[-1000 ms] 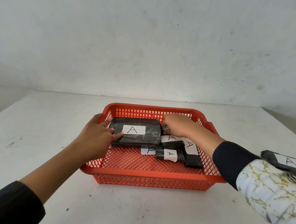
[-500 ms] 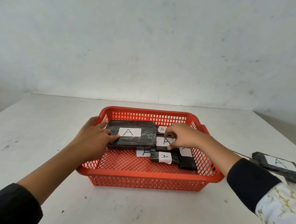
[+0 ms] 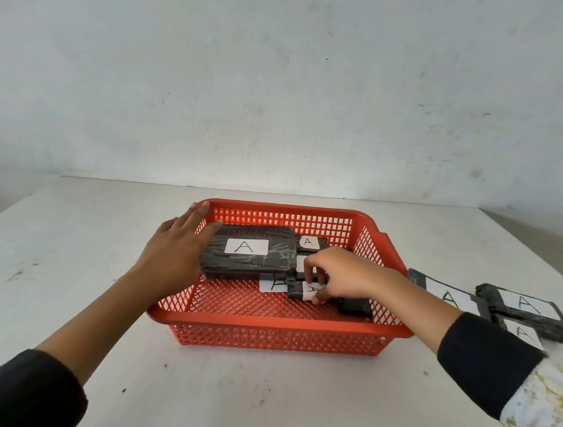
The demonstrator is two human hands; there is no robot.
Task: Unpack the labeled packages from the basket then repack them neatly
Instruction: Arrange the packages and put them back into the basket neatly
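An orange mesh basket (image 3: 273, 322) stands on the white table. Inside it lies a large black wrapped package (image 3: 252, 253) with a white "A" label, and several smaller black labeled packages beside it on the right. My left hand (image 3: 176, 251) rests flat, fingers spread, against the large package's left end, over the basket's left rim. My right hand (image 3: 339, 275) reaches into the basket and pinches a small labeled package (image 3: 300, 289) between thumb and fingers. Another small package (image 3: 310, 243) lies behind it; a dark one (image 3: 355, 306) lies under my wrist.
Outside the basket on the right lie labeled black packages on the table: a flat one (image 3: 447, 296) and a thicker one (image 3: 525, 311) overlapping it. A plain wall stands behind the table's far edge.
My right hand has moved from the back of the basket toward the front and closed on a small package. My left hand has opened and slid outward along the big package's left end.
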